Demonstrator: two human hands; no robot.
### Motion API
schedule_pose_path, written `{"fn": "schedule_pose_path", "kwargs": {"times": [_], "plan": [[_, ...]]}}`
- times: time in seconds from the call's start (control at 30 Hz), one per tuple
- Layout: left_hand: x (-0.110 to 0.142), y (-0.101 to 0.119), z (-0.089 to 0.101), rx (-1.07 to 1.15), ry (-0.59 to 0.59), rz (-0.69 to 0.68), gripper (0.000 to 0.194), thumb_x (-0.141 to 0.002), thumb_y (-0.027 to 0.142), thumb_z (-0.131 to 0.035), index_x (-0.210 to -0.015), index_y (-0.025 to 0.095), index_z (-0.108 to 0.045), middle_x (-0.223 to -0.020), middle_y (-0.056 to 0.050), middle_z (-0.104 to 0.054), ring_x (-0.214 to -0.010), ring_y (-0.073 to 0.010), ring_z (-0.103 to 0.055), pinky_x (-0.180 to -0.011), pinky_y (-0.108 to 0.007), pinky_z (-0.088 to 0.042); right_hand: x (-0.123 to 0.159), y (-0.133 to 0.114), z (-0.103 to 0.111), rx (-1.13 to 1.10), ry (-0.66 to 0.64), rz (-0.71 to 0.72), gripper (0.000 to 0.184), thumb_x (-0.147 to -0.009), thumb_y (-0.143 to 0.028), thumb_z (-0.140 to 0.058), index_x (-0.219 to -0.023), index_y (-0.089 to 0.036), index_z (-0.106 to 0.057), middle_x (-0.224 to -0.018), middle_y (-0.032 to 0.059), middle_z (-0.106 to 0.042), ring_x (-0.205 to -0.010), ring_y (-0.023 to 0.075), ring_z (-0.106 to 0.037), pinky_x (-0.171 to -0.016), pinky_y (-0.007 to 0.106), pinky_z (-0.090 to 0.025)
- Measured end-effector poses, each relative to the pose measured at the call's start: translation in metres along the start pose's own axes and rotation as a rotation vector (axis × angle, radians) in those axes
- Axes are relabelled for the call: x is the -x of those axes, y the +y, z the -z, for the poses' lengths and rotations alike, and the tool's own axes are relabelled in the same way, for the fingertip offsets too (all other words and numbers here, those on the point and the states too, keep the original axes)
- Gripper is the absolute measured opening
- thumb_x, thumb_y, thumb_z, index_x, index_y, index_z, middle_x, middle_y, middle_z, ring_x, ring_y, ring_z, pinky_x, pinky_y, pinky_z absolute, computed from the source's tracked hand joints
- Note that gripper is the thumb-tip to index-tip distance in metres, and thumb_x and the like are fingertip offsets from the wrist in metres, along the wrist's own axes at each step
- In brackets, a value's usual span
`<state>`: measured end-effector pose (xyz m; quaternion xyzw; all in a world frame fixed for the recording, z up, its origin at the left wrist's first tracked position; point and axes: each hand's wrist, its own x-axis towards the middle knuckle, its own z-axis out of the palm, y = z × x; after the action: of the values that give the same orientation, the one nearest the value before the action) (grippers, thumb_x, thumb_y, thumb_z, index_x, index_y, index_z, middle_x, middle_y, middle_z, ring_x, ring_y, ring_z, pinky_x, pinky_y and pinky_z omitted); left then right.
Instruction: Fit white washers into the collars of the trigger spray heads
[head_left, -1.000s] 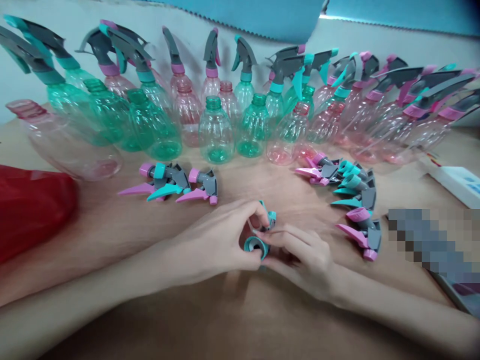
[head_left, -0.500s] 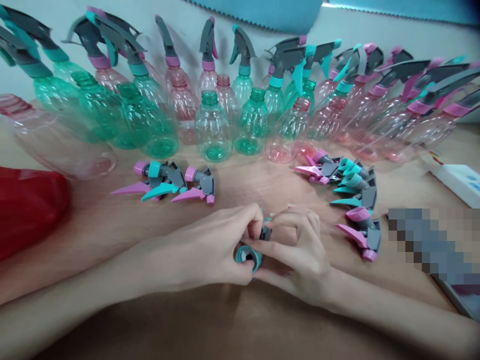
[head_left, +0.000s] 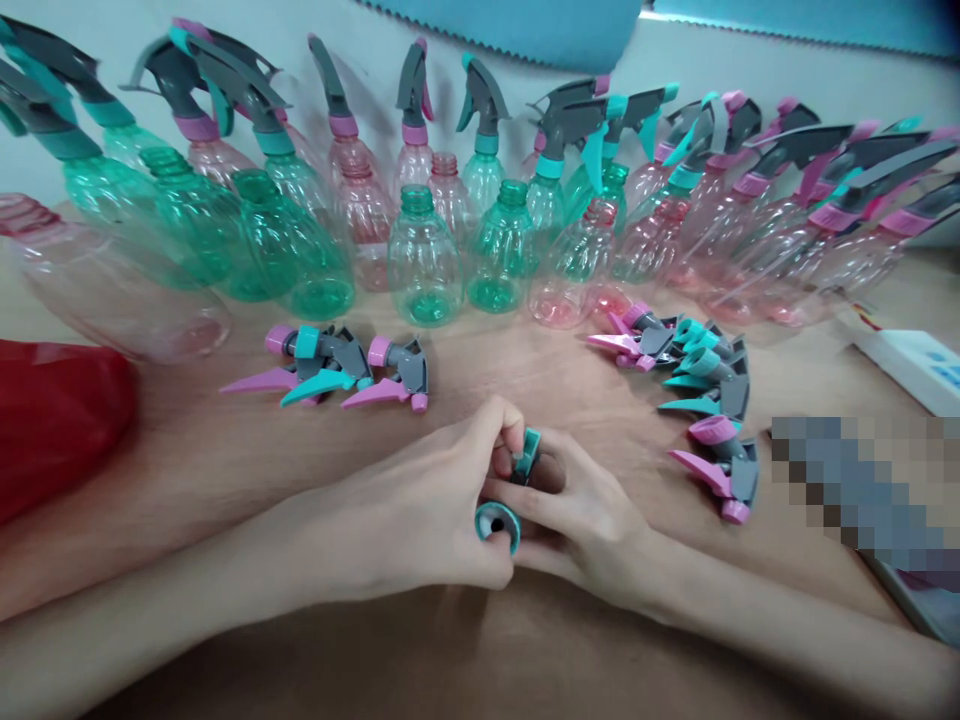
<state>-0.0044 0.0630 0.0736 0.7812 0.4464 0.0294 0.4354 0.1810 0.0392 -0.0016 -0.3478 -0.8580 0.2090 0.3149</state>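
A teal-and-grey trigger spray head [head_left: 498, 528] is held between both hands just above the table, its round teal collar facing me. My left hand [head_left: 442, 500] is closed on it, with the thumb against the collar and bent fingers by the teal part at the far end. From the other side, my right hand [head_left: 589, 515] grips the same head, one finger reaching across between collar and far end. The fingers hide much of its grey body. Pink-and-grey and teal-and-grey spray heads lie loose beyond the hands, in a left group [head_left: 330, 360] and a right group [head_left: 716, 385].
Open-necked green bottles [head_left: 425, 265] and pink bottles [head_left: 566, 275] stand in front of bottles fitted with spray heads [head_left: 486, 125] along the wall. A red object [head_left: 60, 430] lies at left. At right are a white box [head_left: 921, 362] and a pixelated flat object [head_left: 862, 510].
Both hands have shifted slightly left and down with the spray head. My right fingers, raised half a second ago, now reach around it, and its teal far end shows more.
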Motion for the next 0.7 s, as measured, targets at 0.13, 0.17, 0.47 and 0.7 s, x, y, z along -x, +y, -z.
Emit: {"fn": "schedule_pose_path", "kwargs": {"times": [0.13, 0.17, 0.47, 0.7], "plan": [[0.002, -0.002, -0.002, -0.015, 0.087, -0.058, 0.03, -0.067, 0.014, -0.049, -0.092, 0.025, -0.039, -0.075, 0.007, -0.05, -0.063, -0.011, -0.047, -0.051, -0.022, -0.034, 0.0, 0.002, 0.0, 0.05, 0.046, 0.098, 0.031, -0.088, -0.044, -0.058, -0.107, -0.021, -0.066, -0.101, 0.0101, -0.06, -0.089, 0.0219, -0.059, -0.072, 0.036, -0.052], [0.002, -0.002, -0.001, -0.011, 0.066, -0.057, 0.028, -0.068, 0.014, -0.049, -0.092, 0.025, -0.039, -0.076, 0.007, -0.05, -0.065, -0.0114, -0.048, -0.053, -0.022, -0.036, 0.001, 0.001, 0.0, 0.072, 0.069, 0.133, 0.031, -0.088, -0.043, -0.058, -0.106, -0.019, -0.066, -0.1, 0.011, -0.06, -0.089, 0.0222, -0.058, -0.071, 0.036, -0.052], [0.001, 0.001, -0.004, 0.031, 0.024, 0.065, 0.027, -0.067, 0.02, -0.056, -0.085, 0.024, -0.038, -0.071, 0.007, -0.048, -0.06, -0.0122, -0.046, -0.049, -0.023, -0.033, 0.0, -0.004, 0.001, 0.171, 0.116, 0.18, 0.028, -0.085, -0.035, -0.06, -0.104, -0.015, -0.067, -0.1, 0.0157, -0.06, -0.089, 0.0253, -0.057, -0.066, 0.037, -0.05], [0.001, -0.01, -0.017, 0.1, 0.219, -0.027, 0.023, -0.082, 0.023, -0.055, -0.096, 0.026, -0.038, -0.089, 0.005, -0.057, -0.074, -0.0141, -0.056, -0.066, -0.029, -0.046, 0.002, 0.0, 0.004, 0.161, 0.182, 0.0, 0.022, -0.086, -0.032, -0.062, -0.104, -0.021, -0.066, -0.125, 0.0159, -0.05, -0.11, 0.0289, -0.053, -0.079, 0.043, -0.051]]}}
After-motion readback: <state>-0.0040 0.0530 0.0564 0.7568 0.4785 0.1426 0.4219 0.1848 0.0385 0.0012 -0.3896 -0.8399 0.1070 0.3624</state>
